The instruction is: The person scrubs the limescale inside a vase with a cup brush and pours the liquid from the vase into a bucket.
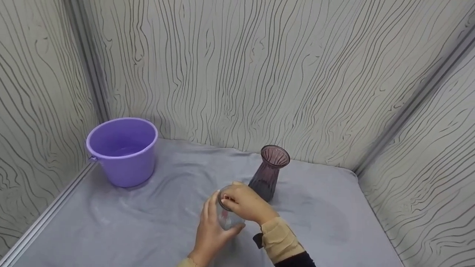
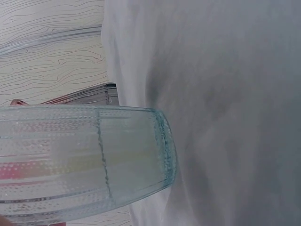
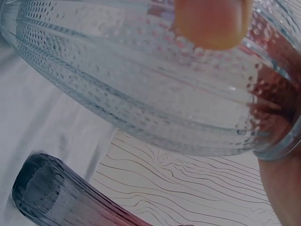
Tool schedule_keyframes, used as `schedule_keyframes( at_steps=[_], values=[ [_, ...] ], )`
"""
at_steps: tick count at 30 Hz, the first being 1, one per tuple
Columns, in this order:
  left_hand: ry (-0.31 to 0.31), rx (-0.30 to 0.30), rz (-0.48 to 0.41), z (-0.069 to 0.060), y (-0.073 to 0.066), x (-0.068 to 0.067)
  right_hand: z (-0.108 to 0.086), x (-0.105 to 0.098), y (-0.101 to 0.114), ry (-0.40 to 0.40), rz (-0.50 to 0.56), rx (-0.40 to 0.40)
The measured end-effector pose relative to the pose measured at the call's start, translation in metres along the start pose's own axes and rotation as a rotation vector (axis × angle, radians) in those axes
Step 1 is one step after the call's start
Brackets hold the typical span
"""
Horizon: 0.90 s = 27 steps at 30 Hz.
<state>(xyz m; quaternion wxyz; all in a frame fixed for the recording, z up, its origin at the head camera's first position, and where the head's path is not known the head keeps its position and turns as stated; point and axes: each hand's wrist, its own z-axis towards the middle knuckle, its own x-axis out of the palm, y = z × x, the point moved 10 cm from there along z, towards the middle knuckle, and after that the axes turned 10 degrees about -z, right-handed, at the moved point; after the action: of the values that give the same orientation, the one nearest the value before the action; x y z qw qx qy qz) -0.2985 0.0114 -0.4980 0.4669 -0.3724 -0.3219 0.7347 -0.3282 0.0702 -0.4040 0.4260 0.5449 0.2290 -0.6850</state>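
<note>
A clear textured glass vase (image 1: 232, 219) is tilted over the cloth, its mouth toward the upper left in the head view. My left hand (image 1: 210, 229) grips its side, fingers on the left and thumb on the right. At the mouth, my right hand (image 1: 248, 202) has curled fingers and pinches a slender reddish thing (image 1: 225, 214) reaching inside. Through the glass in the left wrist view, this shows as a blurred pink-and-yellow strip (image 2: 51, 168); its kind is unclear. The right wrist view shows the dimpled vase (image 3: 141, 89) close up, a fingertip (image 3: 214, 23) against it.
A purple ribbed glass vase (image 1: 268, 178) stands just behind my right hand. Toward the back left is a purple bucket (image 1: 130, 170). Grey wrinkled cloth (image 1: 319, 218) covers the table, and wood-patterned panels (image 1: 237, 74) enclose the back and sides.
</note>
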Motion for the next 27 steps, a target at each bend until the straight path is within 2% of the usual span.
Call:
schedule_keyframes(
  at_steps=[5,11,18,23,27],
  values=[
    [-0.008,-0.004,0.004,0.0006,0.0000,-0.0023,0.0001,-0.0020,-0.0014,-0.009,0.032,-0.015],
    [-0.007,0.003,0.012,-0.0006,-0.0015,0.0005,-0.0037,-0.0014,-0.0073,0.032,0.055,0.024],
    [-0.005,0.032,0.018,0.0013,-0.0040,0.0006,-0.0010,-0.0005,-0.0073,0.036,0.038,0.063],
    [0.015,0.010,0.004,0.0015,-0.0008,-0.0002,-0.0019,0.0003,-0.0017,-0.006,-0.031,0.025],
    [0.035,0.000,-0.015,0.0009,0.0000,0.0017,-0.0054,-0.0025,0.0005,-0.055,-0.046,-0.016]
  ],
)
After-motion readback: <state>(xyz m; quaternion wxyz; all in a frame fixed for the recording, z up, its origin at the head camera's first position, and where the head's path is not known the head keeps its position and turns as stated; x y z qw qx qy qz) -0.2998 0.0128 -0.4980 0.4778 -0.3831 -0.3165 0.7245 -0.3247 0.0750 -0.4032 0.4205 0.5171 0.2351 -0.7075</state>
